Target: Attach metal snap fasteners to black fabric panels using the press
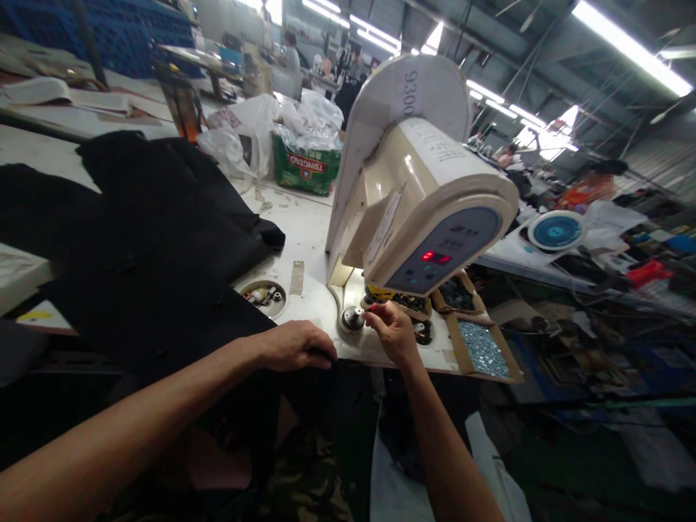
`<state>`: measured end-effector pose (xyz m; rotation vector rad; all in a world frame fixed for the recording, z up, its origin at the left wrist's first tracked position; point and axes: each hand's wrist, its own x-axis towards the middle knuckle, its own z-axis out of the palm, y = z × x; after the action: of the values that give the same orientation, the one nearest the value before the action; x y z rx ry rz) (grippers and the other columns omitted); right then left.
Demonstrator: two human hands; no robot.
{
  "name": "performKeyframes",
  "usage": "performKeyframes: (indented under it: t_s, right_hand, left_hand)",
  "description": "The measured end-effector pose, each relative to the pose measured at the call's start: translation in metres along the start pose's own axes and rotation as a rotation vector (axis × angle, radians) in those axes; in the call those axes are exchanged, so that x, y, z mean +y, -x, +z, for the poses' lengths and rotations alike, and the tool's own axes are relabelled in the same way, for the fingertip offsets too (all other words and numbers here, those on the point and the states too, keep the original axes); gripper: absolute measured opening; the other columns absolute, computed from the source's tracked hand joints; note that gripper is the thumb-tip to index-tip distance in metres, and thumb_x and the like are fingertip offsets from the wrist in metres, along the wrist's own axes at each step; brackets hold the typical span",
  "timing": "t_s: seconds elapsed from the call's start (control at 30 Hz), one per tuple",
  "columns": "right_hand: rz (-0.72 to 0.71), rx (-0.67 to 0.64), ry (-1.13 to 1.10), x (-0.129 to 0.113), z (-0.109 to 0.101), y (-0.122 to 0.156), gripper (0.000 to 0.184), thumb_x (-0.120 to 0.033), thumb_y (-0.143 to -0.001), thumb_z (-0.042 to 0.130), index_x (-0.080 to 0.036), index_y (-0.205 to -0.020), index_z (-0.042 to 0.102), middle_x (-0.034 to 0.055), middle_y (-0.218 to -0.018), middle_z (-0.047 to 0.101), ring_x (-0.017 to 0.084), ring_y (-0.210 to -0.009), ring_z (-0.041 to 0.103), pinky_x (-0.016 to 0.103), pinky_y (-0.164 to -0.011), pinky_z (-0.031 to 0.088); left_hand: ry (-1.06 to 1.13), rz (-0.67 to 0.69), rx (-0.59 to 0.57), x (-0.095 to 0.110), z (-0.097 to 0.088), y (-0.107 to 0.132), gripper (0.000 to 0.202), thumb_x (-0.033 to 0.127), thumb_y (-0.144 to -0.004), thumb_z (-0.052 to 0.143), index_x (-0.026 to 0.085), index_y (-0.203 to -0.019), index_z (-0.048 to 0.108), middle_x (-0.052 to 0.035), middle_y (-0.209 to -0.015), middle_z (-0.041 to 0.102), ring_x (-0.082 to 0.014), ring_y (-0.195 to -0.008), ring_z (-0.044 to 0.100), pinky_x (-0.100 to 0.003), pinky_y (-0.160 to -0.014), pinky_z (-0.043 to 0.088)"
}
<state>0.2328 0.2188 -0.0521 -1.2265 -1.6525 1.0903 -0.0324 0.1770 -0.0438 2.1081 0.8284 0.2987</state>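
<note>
My left hand (298, 346) is closed at the table's front edge, with black fabric (157, 239) gripped under its curled fingers. The fabric spreads in a large heap over the left of the table and hangs off the front. My right hand (392, 332) pinches at the round metal die (353, 319) of a cream snap-fastening machine (402, 203). Whatever lies between those fingertips is too small to name; a bit of red shows beside them. The machine's head, with a lit red display (436, 257), stands over the die.
Right of the die are a cardboard box of small silvery parts (483, 348) and a box of dark parts (457, 293). A round dish of small parts (264, 296) is sunk in the tabletop at left. Behind stands a green Tsingtao carton (307, 165) with plastic bags.
</note>
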Motion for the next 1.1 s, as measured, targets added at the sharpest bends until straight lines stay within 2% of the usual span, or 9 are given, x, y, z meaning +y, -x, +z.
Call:
performKeyframes:
  t_s: [0.1,0.3,0.63,0.77,0.9,0.93,1.0,1.1]
  right_hand:
    - [-0.027,-0.001,0.053,0.005,0.005,-0.006,0.029,-0.048,-0.082,0.079,-0.020,-0.087,0.072,0.0035,-0.084,0.072,0.020,-0.076,0.067,0.031,-0.072,0.052]
    - [0.023,-0.080,0.005,0.015,0.008,-0.011,0.033,-0.050,-0.082,0.078,-0.019,-0.090,0.073,0.0056,-0.089,0.074,0.021,-0.078,0.067,0.032,-0.076,0.053]
    - [0.075,-0.052,-0.039,0.020,0.012,-0.009,0.036,-0.051,-0.079,0.081,-0.017,-0.090,0.072,0.0046,-0.082,0.074,0.019,-0.072,0.065,0.029,-0.068,0.051]
    - [0.081,-0.022,-0.073,0.016,0.011,-0.005,0.038,-0.051,-0.076,0.083,-0.019,-0.088,0.068,0.0023,-0.079,0.070,0.017,-0.069,0.062,0.028,-0.065,0.050]
    - [-0.043,0.071,-0.070,-0.001,0.004,0.017,0.033,-0.051,-0.084,0.077,-0.023,-0.099,0.066,0.0029,-0.090,0.067,0.020,-0.083,0.064,0.032,-0.078,0.052]
    - [-0.083,0.039,-0.032,-0.007,0.003,0.026,0.032,-0.051,-0.086,0.074,-0.024,-0.101,0.067,0.0035,-0.092,0.067,0.021,-0.086,0.064,0.033,-0.081,0.052]
    - [-0.142,-0.121,0.060,-0.019,0.003,0.045,0.036,-0.052,-0.085,0.076,-0.026,-0.108,0.068,0.0053,-0.101,0.069,0.025,-0.093,0.064,0.037,-0.086,0.052]
    - [-0.120,-0.362,0.142,-0.031,0.010,0.068,0.066,-0.052,-0.071,0.089,-0.029,-0.128,0.064,0.0065,-0.121,0.069,0.030,-0.110,0.064,0.040,-0.096,0.050]
  left_hand:
    - [0.061,-0.047,0.019,0.000,0.001,0.000,0.023,0.040,-0.092,0.068,0.027,-0.109,0.078,0.0004,-0.094,0.077,-0.0160,-0.087,0.070,-0.020,-0.078,0.046]
    - [0.122,-0.022,0.059,0.001,0.001,0.001,0.022,0.040,-0.090,0.069,0.027,-0.105,0.079,0.0015,-0.089,0.077,-0.0150,-0.082,0.069,-0.019,-0.074,0.044]
    - [0.176,-0.020,0.058,-0.002,0.001,-0.001,0.025,0.042,-0.090,0.069,0.024,-0.104,0.079,0.0010,-0.087,0.076,-0.0150,-0.081,0.068,-0.018,-0.074,0.045]
    - [0.191,-0.031,0.048,-0.004,0.001,-0.001,0.026,0.042,-0.090,0.069,0.024,-0.106,0.079,0.0001,-0.089,0.077,-0.0154,-0.083,0.069,-0.019,-0.076,0.045]
    - [0.267,-0.054,0.056,-0.004,0.000,-0.001,0.026,0.040,-0.089,0.071,0.023,-0.105,0.080,-0.0004,-0.093,0.077,-0.0166,-0.088,0.069,-0.020,-0.080,0.046]
    - [0.295,-0.059,0.052,-0.003,-0.001,0.000,0.025,0.040,-0.088,0.071,0.022,-0.105,0.080,-0.0003,-0.092,0.077,-0.0166,-0.087,0.068,-0.020,-0.080,0.047]
    - [0.363,-0.063,0.029,0.003,-0.003,0.000,0.027,0.041,-0.088,0.071,0.021,-0.105,0.080,-0.0003,-0.090,0.076,-0.0163,-0.084,0.066,-0.021,-0.078,0.047]
    - [0.484,-0.066,0.011,0.016,-0.006,-0.002,0.032,0.043,-0.089,0.071,0.018,-0.107,0.079,-0.0007,-0.087,0.074,-0.0157,-0.080,0.064,-0.022,-0.075,0.047]
